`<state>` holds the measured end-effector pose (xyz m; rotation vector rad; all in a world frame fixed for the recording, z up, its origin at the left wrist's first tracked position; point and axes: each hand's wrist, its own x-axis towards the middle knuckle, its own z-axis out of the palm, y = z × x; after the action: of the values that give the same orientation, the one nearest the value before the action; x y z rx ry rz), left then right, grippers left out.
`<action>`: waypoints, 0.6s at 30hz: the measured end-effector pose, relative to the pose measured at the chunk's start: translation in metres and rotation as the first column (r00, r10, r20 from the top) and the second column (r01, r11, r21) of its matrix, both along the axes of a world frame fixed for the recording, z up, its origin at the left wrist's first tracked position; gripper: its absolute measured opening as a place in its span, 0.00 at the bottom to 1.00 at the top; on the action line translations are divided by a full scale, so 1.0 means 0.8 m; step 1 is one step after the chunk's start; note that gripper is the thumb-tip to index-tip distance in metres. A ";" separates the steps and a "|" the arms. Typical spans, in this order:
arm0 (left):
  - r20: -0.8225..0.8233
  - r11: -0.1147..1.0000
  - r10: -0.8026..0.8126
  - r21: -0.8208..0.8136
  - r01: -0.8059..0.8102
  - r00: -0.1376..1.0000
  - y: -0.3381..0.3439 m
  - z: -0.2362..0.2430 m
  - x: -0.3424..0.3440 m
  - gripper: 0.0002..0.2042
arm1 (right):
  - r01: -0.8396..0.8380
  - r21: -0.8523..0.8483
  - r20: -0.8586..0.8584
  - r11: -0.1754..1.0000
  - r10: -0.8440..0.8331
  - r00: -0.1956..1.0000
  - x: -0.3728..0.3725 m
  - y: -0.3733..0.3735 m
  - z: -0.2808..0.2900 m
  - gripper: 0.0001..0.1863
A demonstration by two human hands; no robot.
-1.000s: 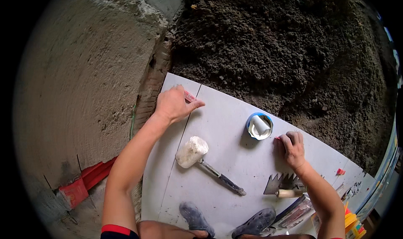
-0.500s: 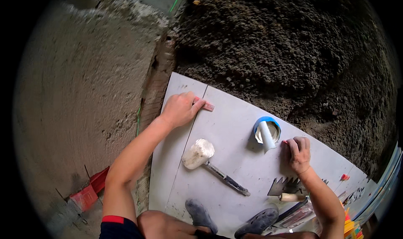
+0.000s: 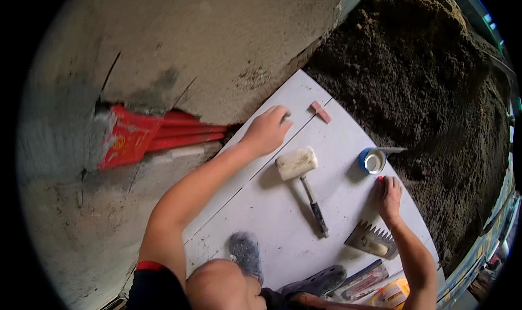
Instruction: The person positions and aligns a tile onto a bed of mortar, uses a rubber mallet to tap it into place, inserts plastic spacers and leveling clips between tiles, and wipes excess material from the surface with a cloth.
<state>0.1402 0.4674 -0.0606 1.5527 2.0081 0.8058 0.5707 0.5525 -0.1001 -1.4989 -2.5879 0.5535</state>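
Note:
A dusty red plastic wedge (image 3: 321,112) lies at the joint between two large pale tiles (image 3: 348,133), near their far end. My left hand (image 3: 266,129) is just left of it, over the tile, with thumb and forefinger apart; a dark bit by the fingertips is too small to name. Between the fingertips of my right hand (image 3: 390,198) is a small red piece (image 3: 380,178), mostly hidden. Just beyond that hand stands an open blue-rimmed tin (image 3: 373,161) with a flat blade across its top. A white-headed mallet (image 3: 297,163) rests between my hands.
A notched trowel (image 3: 373,241) lies beside my right forearm, near a yellow-labelled package (image 3: 392,293). Rough dark mortar (image 3: 402,76) borders the tiles at the far right. On the left, a red bag (image 3: 130,136) is set in a gap along the concrete wall (image 3: 179,43).
My left hand has let go of the red wedge and drawn back left. The view has turned, bringing more of the red bag in. My right hand still pinches the small red piece.

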 end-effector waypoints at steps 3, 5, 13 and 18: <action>0.130 0.990 0.028 -0.141 -0.009 0.991 -0.131 0.046 0.046 0.16 | 0.044 -0.222 -0.203 0.974 -0.090 0.975 -0.043 -0.055 0.058 0.09; 0.368 0.985 -0.028 -0.147 0.088 0.930 -0.194 0.068 0.104 0.16 | -0.031 -0.675 -0.464 0.738 -0.391 0.795 -0.090 -0.113 0.090 0.09; 0.262 0.992 -0.065 -0.089 0.091 0.963 -0.268 0.054 0.142 0.14 | -0.244 -0.895 -0.348 0.372 -0.245 0.905 -0.188 -0.204 0.132 0.10; -0.349 0.935 0.066 -0.306 -0.180 0.935 -0.281 0.015 0.004 0.11 | -0.135 -0.756 -0.163 0.641 0.016 0.987 -0.143 -0.179 0.121 0.15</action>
<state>0.1433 0.2422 -0.0487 1.4437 2.3572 0.2265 0.4566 0.4095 -0.0032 -1.4114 -2.3937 1.8925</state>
